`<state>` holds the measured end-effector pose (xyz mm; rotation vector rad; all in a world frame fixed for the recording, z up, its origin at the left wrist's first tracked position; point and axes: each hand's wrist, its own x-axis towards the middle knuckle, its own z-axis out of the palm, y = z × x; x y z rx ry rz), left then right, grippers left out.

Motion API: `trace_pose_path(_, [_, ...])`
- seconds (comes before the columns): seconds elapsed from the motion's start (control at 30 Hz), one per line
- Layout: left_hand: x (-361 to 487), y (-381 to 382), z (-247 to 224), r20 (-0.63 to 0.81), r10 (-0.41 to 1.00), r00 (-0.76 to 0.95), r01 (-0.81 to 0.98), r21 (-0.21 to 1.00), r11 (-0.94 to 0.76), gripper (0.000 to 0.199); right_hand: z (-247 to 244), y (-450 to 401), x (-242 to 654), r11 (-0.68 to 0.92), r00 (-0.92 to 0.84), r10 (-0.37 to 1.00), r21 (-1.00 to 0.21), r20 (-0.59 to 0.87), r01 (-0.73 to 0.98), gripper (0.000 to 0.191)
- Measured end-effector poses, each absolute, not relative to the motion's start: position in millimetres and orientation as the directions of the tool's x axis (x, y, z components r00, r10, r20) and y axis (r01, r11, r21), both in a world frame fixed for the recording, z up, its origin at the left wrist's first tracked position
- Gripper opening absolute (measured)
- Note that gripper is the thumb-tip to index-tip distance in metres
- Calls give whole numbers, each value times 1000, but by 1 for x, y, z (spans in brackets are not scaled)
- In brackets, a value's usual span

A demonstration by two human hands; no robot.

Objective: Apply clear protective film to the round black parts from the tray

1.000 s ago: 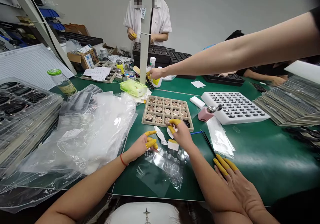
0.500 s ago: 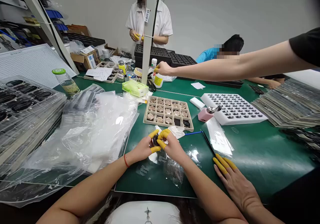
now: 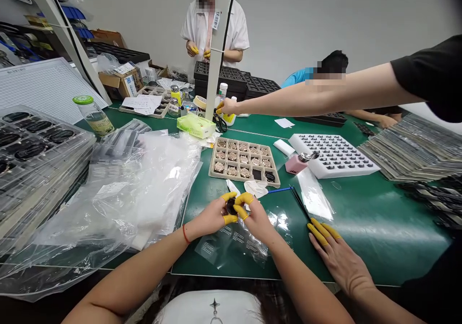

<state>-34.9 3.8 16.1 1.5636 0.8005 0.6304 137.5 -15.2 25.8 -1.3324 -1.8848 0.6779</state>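
Between my two hands is a dark round piece (image 3: pixel 231 206), partly covered by yellow finger cots. My left hand (image 3: pixel 216 214) grips its left side with thumb and fingers. Fingers of my right hand (image 3: pixel 251 213) are pressed to its right side. Just beyond them lie crumpled white wipes (image 3: pixel 256 188). Under and in front of my hands are clear plastic films (image 3: pixel 234 244) with small white print. A beige compartment tray (image 3: pixel 210 170) stands farther back, with metallic round parts in most cells and a black disc in the near right corner.
A co-worker's hand (image 3: pixel 334 249) rests at the right beside black tweezers (image 3: pixel 301 203). Another arm (image 3: pixel 306 97) reaches across the back. A pink bottle (image 3: pixel 296 164), white foam tray (image 3: pixel 325 170), plastic bags (image 3: pixel 144 184), stacked trays (image 3: pixel 46 184) and a glass jar (image 3: pixel 97 119) surround the workspace.
The dark piece now shows more of its face between my fingers. The co-worker's reaching hand has moved left and slightly down, toward the scissors and post. The view has shifted slightly.
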Motion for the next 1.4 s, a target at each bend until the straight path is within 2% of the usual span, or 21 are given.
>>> trace_pose_path(0.07, [-43, 7, 21, -116, 739, 663, 101, 993, 66, 54, 18, -18, 144, 216, -91, 975, -779, 201, 589, 6])
trace_pose_path(0.13, [-53, 11, 28, -169, 679, 714, 77, 983, 164, 53, 7, -20, 153, 101, -20, 993, -738, 118, 668, 6])
trace_pose_path(0.2, [-63, 14, 35, -174, 652, 738, 48, 977, 207, 53, -3, -21, 160, 76, -38, 996, -587, 77, 806, 12])
trace_pose_path(0.27, [-70, 17, 40, -160, 651, 742, 21, 976, 215, 54, -9, -19, 161, 110, -69, 991, -409, 114, 906, 19])
trace_pose_path(0.33, [-72, 18, 41, -153, 669, 727, 25, 980, 196, 55, -11, -10, 156, 139, -76, 978, -336, 195, 932, 22])
trace_pose_path(0.4, [-72, 19, 41, -152, 703, 695, 63, 986, 151, 51, -11, 7, 147, 162, -78, 970, -368, 231, 916, 23])
trace_pose_path(0.5, [-69, 19, 39, -127, 762, 635, 140, 989, 47, 45, -10, 33, 136, 168, -77, 976, -474, 204, 864, 14])
trace_pose_path(0.57, [-67, 20, 39, -108, 805, 584, 180, 984, 1, 45, -6, 40, 132, 159, -73, 981, -522, 181, 838, 8])
trace_pose_path(0.63, [-65, 21, 38, -104, 845, 525, 205, 979, -7, 48, 3, 35, 128, 169, -56, 976, -576, 209, 800, 10])
trace_pose_path(0.73, [-63, 21, 35, -77, 882, 465, 206, 978, -23, 47, 22, 12, 117, 365, -162, 921, -642, 354, 674, 11])
trace_pose_path(0.8, [-61, 21, 32, -35, 885, 464, 172, 984, -51, 46, 29, 1, 107, 533, -314, 841, -576, 440, 620, 11])
trace_pose_path(0.87, [-59, 21, 28, 3, 875, 484, 114, 991, -66, 43, 31, 0, 98, 606, -384, 787, -491, 482, 626, 14])
trace_pose_path(0.93, [-57, 20, 25, -7, 866, 500, 66, 997, -30, 40, 29, 7, 96, 590, -335, 786, -467, 520, 658, 18])
trace_pose_path(1.07, [-55, 21, 20, -63, 879, 473, 20, 998, 60, 46, 23, 17, 103, 525, -240, 817, -505, 525, 685, 19])
trace_pose_path(1.23, [-57, 23, 20, 16, 911, 412, 113, 991, -69, 45, 13, 3, 104, 630, -392, 758, -431, 521, 646, 19])
trace_pose_path(1.3, [-56, 23, 20, 28, 897, 440, 156, 982, -107, 42, 7, 3, 103, 638, -398, 740, -379, 542, 670, 19])
trace_pose_path(1.4, [-52, 23, 18, -15, 883, 469, 130, 990, -53, 43, 2, 13, 105, 578, -333, 768, -370, 547, 727, 18])
